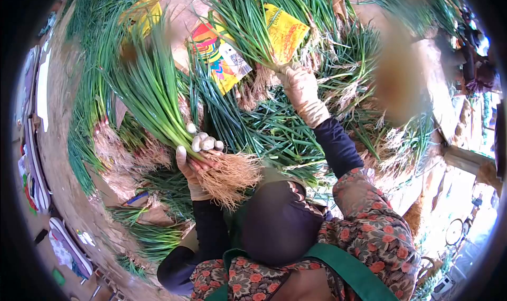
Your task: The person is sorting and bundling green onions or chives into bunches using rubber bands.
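The left hand (196, 152) has its grip closed around a rooted onion bunch (158, 103); the right hand (301, 87) grips leafy stalks (247, 35) near yellow printed packaging (285, 32).

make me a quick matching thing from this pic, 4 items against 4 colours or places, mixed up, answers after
1 left hand
2 right hand
3 shoulder strap
4 roots of the raised bunch

a green
b tan, splayed out
c near a yellow sheet
d around the raised bunch

pairs: 1-d, 2-c, 3-a, 4-b
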Action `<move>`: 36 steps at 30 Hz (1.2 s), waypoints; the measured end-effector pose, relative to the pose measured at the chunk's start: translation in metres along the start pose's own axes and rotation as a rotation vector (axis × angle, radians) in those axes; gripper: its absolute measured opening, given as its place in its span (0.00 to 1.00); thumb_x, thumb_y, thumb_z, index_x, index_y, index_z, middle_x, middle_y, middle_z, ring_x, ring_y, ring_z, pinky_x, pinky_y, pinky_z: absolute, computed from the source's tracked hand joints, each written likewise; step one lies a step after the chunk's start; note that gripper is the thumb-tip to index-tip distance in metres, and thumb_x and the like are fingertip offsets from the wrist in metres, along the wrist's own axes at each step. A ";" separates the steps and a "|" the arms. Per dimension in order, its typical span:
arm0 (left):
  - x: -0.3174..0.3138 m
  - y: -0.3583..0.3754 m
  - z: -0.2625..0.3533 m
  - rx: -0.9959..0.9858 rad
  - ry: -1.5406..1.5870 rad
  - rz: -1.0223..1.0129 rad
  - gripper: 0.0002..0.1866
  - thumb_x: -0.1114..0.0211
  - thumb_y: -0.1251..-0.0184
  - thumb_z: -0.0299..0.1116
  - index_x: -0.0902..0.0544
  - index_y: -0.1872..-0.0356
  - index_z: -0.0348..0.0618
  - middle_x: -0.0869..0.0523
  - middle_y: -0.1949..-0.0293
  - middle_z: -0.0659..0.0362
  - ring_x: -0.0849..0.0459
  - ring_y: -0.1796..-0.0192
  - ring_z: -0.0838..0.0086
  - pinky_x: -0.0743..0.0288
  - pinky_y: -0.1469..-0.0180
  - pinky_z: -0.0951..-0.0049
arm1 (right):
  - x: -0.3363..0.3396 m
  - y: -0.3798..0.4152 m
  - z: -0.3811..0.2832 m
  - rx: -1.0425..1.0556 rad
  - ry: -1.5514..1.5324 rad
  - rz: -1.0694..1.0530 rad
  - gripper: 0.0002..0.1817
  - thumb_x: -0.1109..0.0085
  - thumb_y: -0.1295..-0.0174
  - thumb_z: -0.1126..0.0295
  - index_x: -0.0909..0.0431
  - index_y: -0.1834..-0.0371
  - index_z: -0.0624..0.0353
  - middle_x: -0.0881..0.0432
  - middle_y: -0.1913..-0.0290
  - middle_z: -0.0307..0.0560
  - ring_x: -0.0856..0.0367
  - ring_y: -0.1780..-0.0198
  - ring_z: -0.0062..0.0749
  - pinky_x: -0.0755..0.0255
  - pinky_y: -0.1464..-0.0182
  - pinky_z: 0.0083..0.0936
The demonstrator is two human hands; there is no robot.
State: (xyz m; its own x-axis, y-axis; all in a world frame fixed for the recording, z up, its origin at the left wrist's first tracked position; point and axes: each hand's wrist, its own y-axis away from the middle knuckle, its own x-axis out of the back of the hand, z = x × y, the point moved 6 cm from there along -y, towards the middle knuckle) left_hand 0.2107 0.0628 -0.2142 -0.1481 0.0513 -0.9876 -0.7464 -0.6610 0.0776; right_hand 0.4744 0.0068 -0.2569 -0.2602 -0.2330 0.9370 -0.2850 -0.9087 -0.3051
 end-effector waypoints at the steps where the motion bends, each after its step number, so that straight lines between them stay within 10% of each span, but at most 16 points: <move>1: -0.004 0.001 -0.001 -0.026 -0.009 0.008 0.25 0.41 0.35 0.45 0.34 0.41 0.45 0.26 0.64 0.64 0.24 0.55 0.71 0.34 0.41 0.57 | 0.002 0.011 -0.015 0.149 0.451 -0.020 0.15 0.57 0.38 0.69 0.28 0.48 0.52 0.26 0.70 0.42 0.25 0.71 0.34 0.29 0.70 0.29; 4: -0.003 0.003 0.002 -0.015 -0.080 0.091 0.26 0.41 0.35 0.45 0.34 0.40 0.45 0.26 0.64 0.63 0.24 0.56 0.71 0.34 0.43 0.58 | 0.024 0.069 -0.080 0.504 -0.331 -0.144 0.20 0.57 0.42 0.72 0.30 0.45 0.51 0.26 0.71 0.40 0.25 0.70 0.34 0.28 0.72 0.29; 5: 0.008 0.003 0.004 -0.006 -0.054 0.113 0.26 0.42 0.35 0.45 0.35 0.40 0.45 0.26 0.64 0.63 0.23 0.56 0.71 0.33 0.44 0.58 | 0.018 0.090 -0.099 0.516 -0.884 -0.597 0.19 0.54 0.41 0.70 0.27 0.46 0.48 0.21 0.66 0.42 0.21 0.65 0.38 0.26 0.64 0.32; 7: 0.012 0.000 0.000 0.050 -0.016 0.098 0.27 0.43 0.34 0.45 0.35 0.39 0.44 0.25 0.64 0.62 0.23 0.56 0.70 0.33 0.44 0.58 | 0.014 0.128 -0.098 0.620 -0.857 -0.909 0.17 0.49 0.39 0.66 0.25 0.46 0.48 0.19 0.59 0.46 0.20 0.59 0.40 0.26 0.58 0.34; 9: 0.017 0.000 -0.001 0.067 -0.129 0.082 0.31 0.45 0.33 0.44 0.43 0.34 0.39 0.25 0.63 0.62 0.24 0.55 0.72 0.32 0.47 0.60 | -0.007 0.094 -0.059 0.317 -0.988 -0.390 0.18 0.51 0.36 0.64 0.28 0.42 0.49 0.19 0.55 0.49 0.20 0.57 0.39 0.26 0.53 0.33; 13: 0.028 -0.001 -0.014 0.155 -0.185 0.240 0.34 0.39 0.39 0.45 0.39 0.36 0.38 0.24 0.64 0.60 0.25 0.55 0.68 0.32 0.49 0.61 | -0.032 0.041 0.007 -0.514 -1.165 -0.359 0.17 0.53 0.34 0.68 0.30 0.42 0.57 0.20 0.54 0.42 0.22 0.56 0.26 0.27 0.52 0.25; 17: 0.020 -0.006 -0.032 0.149 -0.239 0.457 0.31 0.39 0.41 0.43 0.35 0.40 0.35 0.21 0.52 0.47 0.24 0.49 0.60 0.29 0.43 0.57 | -0.028 0.053 -0.056 0.252 -0.873 -0.122 0.17 0.49 0.41 0.70 0.26 0.47 0.56 0.21 0.52 0.49 0.22 0.53 0.38 0.27 0.52 0.29; 20: 0.057 -0.002 -0.025 0.192 -0.460 0.536 0.29 0.39 0.40 0.41 0.33 0.42 0.32 0.20 0.57 0.47 0.18 0.60 0.68 0.21 0.57 0.70 | 0.016 0.066 -0.114 0.307 -1.229 -0.542 0.14 0.50 0.39 0.70 0.24 0.50 0.55 0.21 0.61 0.48 0.22 0.56 0.39 0.29 0.52 0.31; 21: 0.080 -0.001 -0.022 0.276 -0.380 0.403 0.27 0.38 0.40 0.41 0.31 0.44 0.34 0.20 0.57 0.48 0.19 0.58 0.65 0.22 0.53 0.64 | 0.031 0.066 -0.112 -0.015 -1.441 -0.664 0.11 0.55 0.34 0.68 0.25 0.55 0.57 0.21 0.65 0.45 0.21 0.59 0.35 0.29 0.53 0.26; 23: 0.053 -0.001 -0.029 0.117 -0.347 0.547 0.25 0.37 0.41 0.41 0.30 0.47 0.36 0.21 0.58 0.49 0.20 0.57 0.62 0.24 0.50 0.58 | -0.001 0.062 -0.108 0.196 -1.491 -0.469 0.13 0.57 0.30 0.63 0.24 0.54 0.57 0.22 0.69 0.42 0.23 0.64 0.28 0.29 0.58 0.23; 24: 0.056 -0.001 -0.030 0.140 -0.268 0.474 0.24 0.37 0.41 0.41 0.29 0.47 0.37 0.21 0.58 0.49 0.20 0.56 0.60 0.26 0.48 0.55 | -0.027 0.062 -0.101 -0.201 -1.597 -0.727 0.18 0.61 0.28 0.59 0.24 0.53 0.57 0.23 0.71 0.38 0.27 0.70 0.22 0.32 0.67 0.20; 27: 0.065 -0.002 -0.025 0.177 -0.280 0.346 0.24 0.37 0.41 0.42 0.28 0.50 0.35 0.20 0.61 0.49 0.19 0.57 0.57 0.25 0.49 0.50 | 0.004 0.035 -0.125 -0.542 -1.977 -1.174 0.22 0.56 0.32 0.48 0.24 0.59 0.57 0.24 0.74 0.34 0.33 0.77 0.16 0.40 0.75 0.13; 31: 0.072 0.007 -0.016 0.141 -0.409 0.448 0.24 0.40 0.39 0.45 0.27 0.52 0.32 0.19 0.68 0.52 0.17 0.64 0.58 0.21 0.57 0.46 | -0.043 0.027 -0.157 -0.655 -2.045 -0.739 0.18 0.53 0.33 0.51 0.22 0.65 0.54 0.25 0.78 0.31 0.33 0.84 0.17 0.38 0.83 0.15; 36: 0.104 0.013 -0.021 0.247 -0.302 0.429 0.25 0.38 0.41 0.43 0.26 0.51 0.30 0.19 0.61 0.47 0.18 0.58 0.59 0.22 0.53 0.50 | -0.022 0.027 -0.146 -0.639 -2.270 -0.981 0.19 0.54 0.31 0.54 0.24 0.51 0.57 0.23 0.70 0.34 0.27 0.72 0.19 0.31 0.72 0.18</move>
State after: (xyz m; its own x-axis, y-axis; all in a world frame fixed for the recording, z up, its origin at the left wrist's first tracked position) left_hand 0.1998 0.0439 -0.3184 -0.6225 0.0528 -0.7809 -0.7024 -0.4777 0.5276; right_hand 0.3376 0.0377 -0.3104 0.7483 -0.2415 -0.6179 0.1122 -0.8719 0.4767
